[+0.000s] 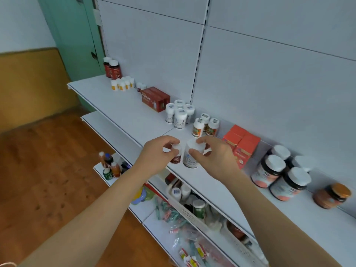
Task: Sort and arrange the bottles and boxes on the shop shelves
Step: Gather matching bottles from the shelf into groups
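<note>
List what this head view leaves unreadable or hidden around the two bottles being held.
- Small bottle: label mostly covered by the left hand.
- Larger white bottle: print too blurred to read; right hand hides its right side.
- White basket below: contents partly hidden by the top shelf.

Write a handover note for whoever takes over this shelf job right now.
Left hand grips a small white-capped bottle by its cap; right hand grips a larger white bottle. Both stand at the front of the top shelf.
Done: bottles and boxes along the back are already grouped by kind, such as the white bottles and orange boxes.
Left: place these two, then sort the mixed basket on the shelf below.
</note>
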